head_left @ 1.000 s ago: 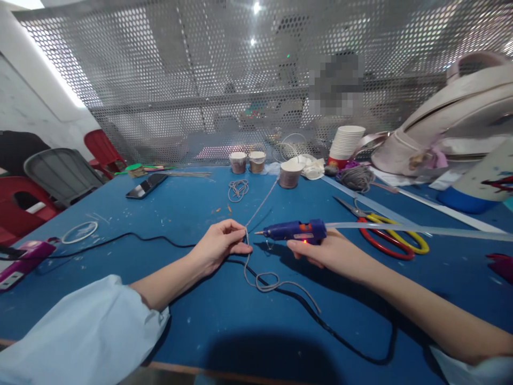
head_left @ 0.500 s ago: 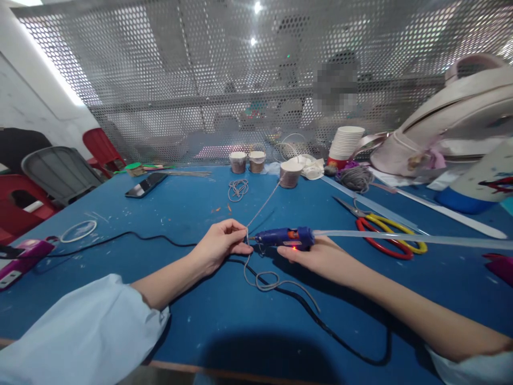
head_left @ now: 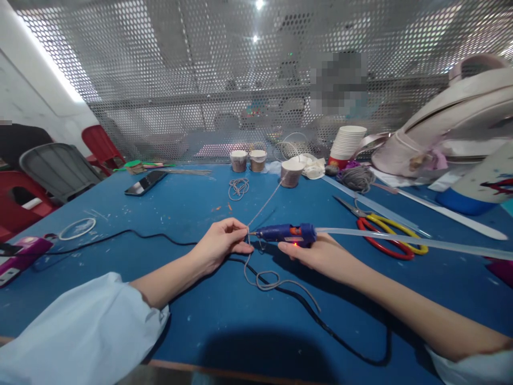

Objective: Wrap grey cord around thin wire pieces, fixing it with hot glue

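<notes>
Pinching grey cord (head_left: 264, 204) — left hand (head_left: 219, 241), grip closed on it; clasping blue glue gun (head_left: 280, 233), nozzle (head_left: 254, 233) at cord — right hand (head_left: 324, 255), grip wrapped round.

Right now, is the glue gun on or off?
Looks on: the glue gun in the right hand shows a lit red light. How hot, cannot tell.

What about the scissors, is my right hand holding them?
No, the right hand holds the glue gun, while the scissors lie on the blue table.
</notes>
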Tool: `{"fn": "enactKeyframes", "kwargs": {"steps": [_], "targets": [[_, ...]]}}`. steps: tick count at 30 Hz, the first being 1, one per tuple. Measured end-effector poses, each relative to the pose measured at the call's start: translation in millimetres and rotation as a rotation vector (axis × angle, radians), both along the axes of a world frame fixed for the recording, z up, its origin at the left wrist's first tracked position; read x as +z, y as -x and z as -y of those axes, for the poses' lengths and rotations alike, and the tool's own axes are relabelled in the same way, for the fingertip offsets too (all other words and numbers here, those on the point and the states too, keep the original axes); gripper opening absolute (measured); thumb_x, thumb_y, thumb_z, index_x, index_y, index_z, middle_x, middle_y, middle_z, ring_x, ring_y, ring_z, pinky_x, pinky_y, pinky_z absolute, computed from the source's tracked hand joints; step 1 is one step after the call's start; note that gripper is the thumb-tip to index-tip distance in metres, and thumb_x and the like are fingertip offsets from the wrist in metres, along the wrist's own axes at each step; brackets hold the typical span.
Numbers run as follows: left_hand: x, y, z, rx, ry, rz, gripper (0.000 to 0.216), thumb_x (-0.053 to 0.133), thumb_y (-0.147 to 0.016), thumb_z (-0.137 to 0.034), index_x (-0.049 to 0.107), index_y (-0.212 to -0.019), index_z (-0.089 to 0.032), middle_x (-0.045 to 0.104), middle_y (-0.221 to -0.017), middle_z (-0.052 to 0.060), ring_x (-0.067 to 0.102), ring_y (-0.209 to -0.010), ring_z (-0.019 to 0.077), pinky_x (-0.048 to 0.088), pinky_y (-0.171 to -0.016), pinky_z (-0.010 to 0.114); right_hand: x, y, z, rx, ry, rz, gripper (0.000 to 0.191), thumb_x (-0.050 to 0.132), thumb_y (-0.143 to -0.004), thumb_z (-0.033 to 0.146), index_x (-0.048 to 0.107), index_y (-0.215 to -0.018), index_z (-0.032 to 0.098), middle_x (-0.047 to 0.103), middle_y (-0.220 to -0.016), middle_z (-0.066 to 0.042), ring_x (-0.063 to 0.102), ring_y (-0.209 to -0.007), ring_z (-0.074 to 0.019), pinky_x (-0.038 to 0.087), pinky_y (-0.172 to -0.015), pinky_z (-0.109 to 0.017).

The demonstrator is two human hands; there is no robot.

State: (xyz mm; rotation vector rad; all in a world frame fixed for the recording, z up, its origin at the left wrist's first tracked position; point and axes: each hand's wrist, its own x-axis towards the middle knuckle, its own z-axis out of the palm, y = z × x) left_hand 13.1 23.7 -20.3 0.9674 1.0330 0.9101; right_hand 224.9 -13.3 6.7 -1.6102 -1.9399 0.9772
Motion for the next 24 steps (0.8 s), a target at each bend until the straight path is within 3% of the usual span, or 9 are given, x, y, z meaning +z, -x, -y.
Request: {"fn": "enactKeyframes", "kwargs": {"steps": [9,16,20,24], "targets": [[-0.6,-0.1,-1.2,0.003,-0.006,-0.011,0.009,0.06,-0.077,-0.006,0.054,-0.072,-0.012,0.06,-0.061,-0.001,0.066,-0.05,0.012,0.056,-0.055,0.021,2.2,-0.8,-0.2,0.061,0.039,0.0,0.033,0.054,-0.075,0.048,0.06,-0.061,0.019,0.053,-0.051,0.002,0.045,-0.049,-0.0125,0.034,-0.049,-0.025],[0.4,-0.4,-0.1,0.006,0.0,-0.012,0.01,0.062,-0.076,-0.007,0.054,-0.071,-0.012,0.059,-0.061,-0.001,0.066,-0.051,0.0125,0.056,-0.056,0.022,0.8,1.3,-2.8,-0.029,-0.014,-0.021,0.037,0.052,-0.077,0.051,0.059,-0.063,0.018,0.055,-0.056,0.001,0.047,-0.05,-0.0121,0.036,-0.051,-0.025],[0.3,-0.6,0.3,0.006,-0.003,-0.013,0.011,0.065,-0.075,-0.009,0.055,-0.071,-0.012,0.059,-0.06,-0.001,0.065,-0.049,0.0115,0.056,-0.056,0.021,3.0,1.1,-2.5,0.037,0.031,0.006,0.033,0.054,-0.076,0.048,0.062,-0.063,0.019,0.054,-0.053,0.003,0.046,-0.049,-0.0119,0.036,-0.05,-0.025],[-0.7,-0.3,-0.3,-0.001,-0.002,-0.005,0.013,0.068,-0.073,-0.012,0.055,-0.071,-0.012,0.06,-0.061,-0.001,0.066,-0.05,0.0119,0.056,-0.055,0.021,3.3,-0.6,-1.2,0.052,0.016,0.017,0.032,0.054,-0.077,0.049,0.068,-0.074,0.02,0.055,-0.054,0.003,0.047,-0.05,-0.0132,0.037,-0.052,-0.026]]}}
